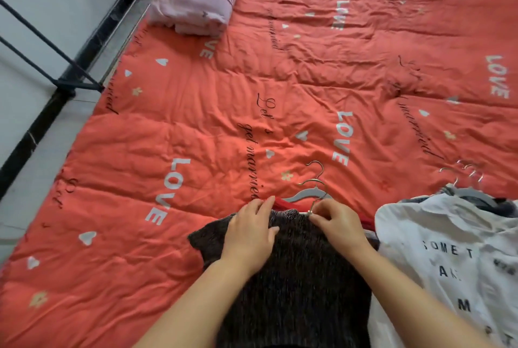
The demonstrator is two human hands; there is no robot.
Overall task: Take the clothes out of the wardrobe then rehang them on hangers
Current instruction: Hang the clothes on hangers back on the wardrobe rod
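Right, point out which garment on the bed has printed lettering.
The white shirt at the right edge, with black letters across it; the dark knit top beside it is plain.

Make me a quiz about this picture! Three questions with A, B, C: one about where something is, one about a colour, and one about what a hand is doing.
1. Where does the white T-shirt lie?
A) right of the dark knitted top
B) on the floor
C) on a chair

2. What colour is the quilt?
A) blue
B) coral red
C) green

3. What is the right hand doing?
A) waving in the air
B) lying flat on the quilt
C) pinching a hanger's metal hook

Answers:
1 A, the lettered T-shirt lies on the quilt beside the dark top, on its right.
2 B, the quilt is coral red with white LOVE print and hearts.
3 C, its fingertips pinch the base of the hook at the top's neckline, while the left hand rests on the top.
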